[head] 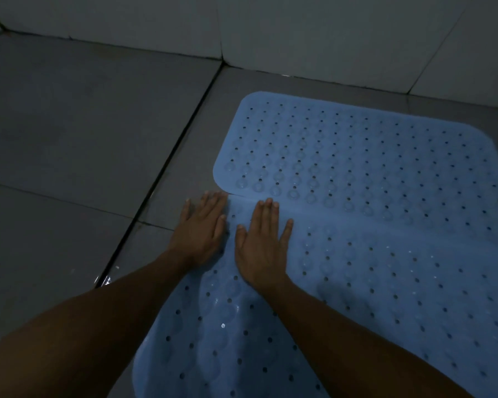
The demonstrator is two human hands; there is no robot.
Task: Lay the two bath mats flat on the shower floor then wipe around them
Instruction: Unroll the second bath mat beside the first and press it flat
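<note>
Both hands, left hand [201, 228] and right hand [261, 242], fingers straight and gripping nothing, press the near mat [357, 282] where it overlaps the far mat [357, 145] just ahead

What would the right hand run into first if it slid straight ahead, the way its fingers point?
The right hand, flat on the near mat, would likely first meet the near edge of the far mat, just beyond its fingertips, well before the tiled wall.

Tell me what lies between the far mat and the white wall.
Only a bare strip of grey floor tile lies between the far mat and the wall, in the head view.
</note>
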